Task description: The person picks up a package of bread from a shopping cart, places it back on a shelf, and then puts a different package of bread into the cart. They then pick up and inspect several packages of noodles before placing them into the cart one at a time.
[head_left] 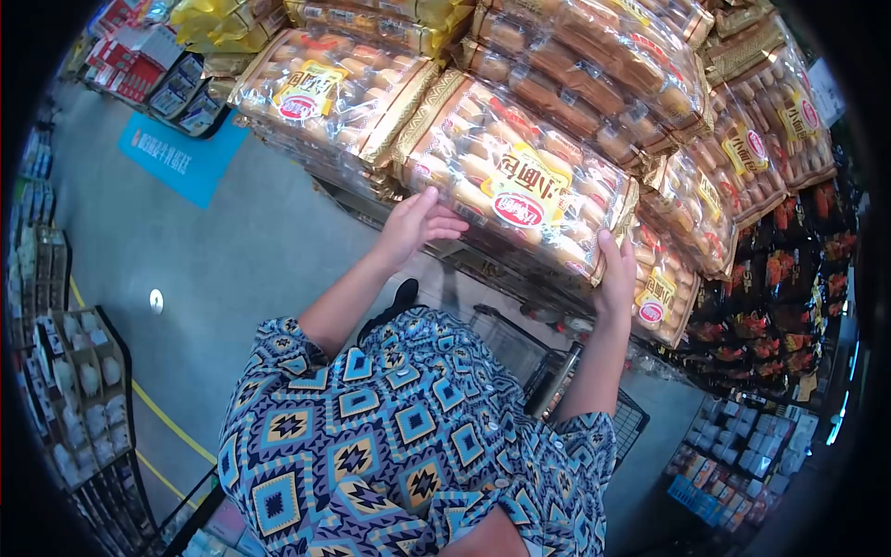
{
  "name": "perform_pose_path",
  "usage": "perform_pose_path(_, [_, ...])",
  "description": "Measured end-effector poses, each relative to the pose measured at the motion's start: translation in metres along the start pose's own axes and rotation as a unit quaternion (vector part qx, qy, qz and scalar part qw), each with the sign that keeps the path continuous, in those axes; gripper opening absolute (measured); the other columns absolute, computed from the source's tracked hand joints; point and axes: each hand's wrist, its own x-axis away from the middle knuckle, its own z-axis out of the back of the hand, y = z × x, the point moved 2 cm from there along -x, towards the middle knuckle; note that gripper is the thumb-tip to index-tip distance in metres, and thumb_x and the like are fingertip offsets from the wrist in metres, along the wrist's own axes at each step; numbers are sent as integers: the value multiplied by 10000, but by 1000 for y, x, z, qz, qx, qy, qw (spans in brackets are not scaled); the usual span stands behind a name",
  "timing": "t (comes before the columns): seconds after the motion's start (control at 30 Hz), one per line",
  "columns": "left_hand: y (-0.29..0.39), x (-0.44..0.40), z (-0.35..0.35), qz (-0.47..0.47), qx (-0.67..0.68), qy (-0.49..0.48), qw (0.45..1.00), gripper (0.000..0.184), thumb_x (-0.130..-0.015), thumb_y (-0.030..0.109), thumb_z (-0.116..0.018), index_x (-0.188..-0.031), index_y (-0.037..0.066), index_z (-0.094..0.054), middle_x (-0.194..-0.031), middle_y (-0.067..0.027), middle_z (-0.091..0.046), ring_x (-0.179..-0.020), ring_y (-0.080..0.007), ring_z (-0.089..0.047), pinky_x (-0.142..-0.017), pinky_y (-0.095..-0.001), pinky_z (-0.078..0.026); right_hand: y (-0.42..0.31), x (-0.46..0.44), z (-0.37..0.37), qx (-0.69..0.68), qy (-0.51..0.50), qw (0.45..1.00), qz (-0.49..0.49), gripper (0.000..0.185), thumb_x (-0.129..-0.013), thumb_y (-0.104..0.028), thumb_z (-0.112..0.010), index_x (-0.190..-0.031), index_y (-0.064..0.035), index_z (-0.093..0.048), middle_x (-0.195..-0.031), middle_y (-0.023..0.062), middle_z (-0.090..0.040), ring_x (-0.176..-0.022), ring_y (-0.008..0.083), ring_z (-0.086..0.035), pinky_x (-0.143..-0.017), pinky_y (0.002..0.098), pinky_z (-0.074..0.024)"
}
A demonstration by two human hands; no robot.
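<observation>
A clear bag of small bread rolls (515,172) with gold ends and a yellow label lies on top of a stack in front of me. My left hand (418,227) is at its near left edge, fingers stretched out and apart, not closed round anything. At the opposite end, my right hand (616,278) grips the gold-edged corner, thumb on the upper side; part of its fingers is hidden by the wrapping. Another bag of rolls (325,93) sits directly to the left, and one more (664,292) shows below my right hand.
More bread bags (594,56) pile up behind. Black packets (780,288) hang at the right. A wire shopping cart (631,422) stands close by my right side. Grey floor (251,241) stretches to the left, with a blue floor sign (181,158) and a shelf rack (83,390).
</observation>
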Motion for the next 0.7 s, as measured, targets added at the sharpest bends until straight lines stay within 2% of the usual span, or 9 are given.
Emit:
perform_pose_path(0.07, [-2, -3, -6, 6, -58, 21, 998, 464, -1031, 385, -405, -1124, -47, -544, -973, -182, -657, -842, -254, -681, -761, -341, -568, -7, -3, 7, 10, 20, 999, 25, 362, -926, -182, -631, -1226, -9, -526, -1039, 53, -625, -902, 121, -588, -816, 283, -490])
perform_pose_path(0.13, [-6, -6, -6, 18, -116, 36, 992, 496, -1029, 407, -405, -1085, -60, -563, -905, -180, -672, -784, -235, -688, -704, -310, -576, -7, -11, 14, 127, 8, 991, 48, 366, -931, -214, -634, -1203, 8, -532, -999, 51, -631, -875, 118, -592, -804, 271, -485])
perform_pose_path(0.17, [-8, -8, -6, 2, -132, 47, 990, 503, -1027, 415, -406, -1062, -59, -573, -865, -166, -678, -757, -216, -687, -683, -300, -573, -10, -15, 20, 298, 14, 954, 38, 458, -932, -262, -640, -1251, 41, -513, -976, 65, -638, -872, 130, -595, -803, 275, -483])
perform_pose_path(0.2, [-8, -11, -5, -18, -150, 60, 987, 511, -1026, 422, -407, -1039, -57, -584, -824, -151, -684, -731, -198, -686, -662, -289, -571, -9, -14, 26, 295, 19, 954, 38, 458, -932, -262, -640, -1251, 41, -513, -976, 65, -638, -872, 130, -595, -803, 275, -483])
perform_pose_path(0.27, [-14, -10, 2, -16, -164, 74, 983, 482, -1027, 399, -418, -999, -51, -588, -808, -138, -681, -716, -178, -681, -646, -276, -563, -1, -13, 31, 300, 75, 944, 117, 549, -936, -280, -634, -1317, 76, -463, -1063, 124, -636, -925, 158, -606, -830, 294, -488])
perform_pose_path(0.33, [-19, -6, 10, -35, -182, 44, 982, 466, -1031, 375, -413, -947, -52, -581, -794, -149, -666, -724, -213, -684, -641, -307, -573, 7, 1, 37, 266, 29, 953, 141, 728, -883, -294, -693, -1406, 86, -356, -1242, 213, -565, -1077, 247, -581, -930, 363, -465])
perform_pose_path(0.43, [-19, -2, 14, -76, -192, 65, 976, 415, -1031, 333, -426, -926, -36, -585, -747, -127, -652, -674, -202, -671, -619, -308, -571, -6, 35, 22, 425, 13, 880, 211, 1040, -716, -287, -827, -1482, 46, -207, -1427, 283, -390, -1305, 369, -410, -1083, 453, -332])
perform_pose_path(0.6, [-15, -5, 2, -110, -184, 107, 971, 375, -1032, 325, -433, -978, -17, -578, -748, -101, -646, -640, -168, -651, -590, -283, -559, 3, 34, 21, 511, -24, 819, 259, 980, -689, -267, -855, -1441, 38, -307, -1361, 262, -465, -1258, 402, -443, -1076, 439, -341])
perform_pose_path(0.7, [-19, -12, -7, -114, -183, 126, 968, 383, -1035, 338, -430, -987, -14, -574, -745, -94, -644, -630, -168, -652, -570, -276, -553, -1, 26, 29, 487, 1, 842, 230, 970, -710, -291, -840, -1447, 32, -298, -1362, 261, -463, -1255, 407, -441, -1078, 437, -339])
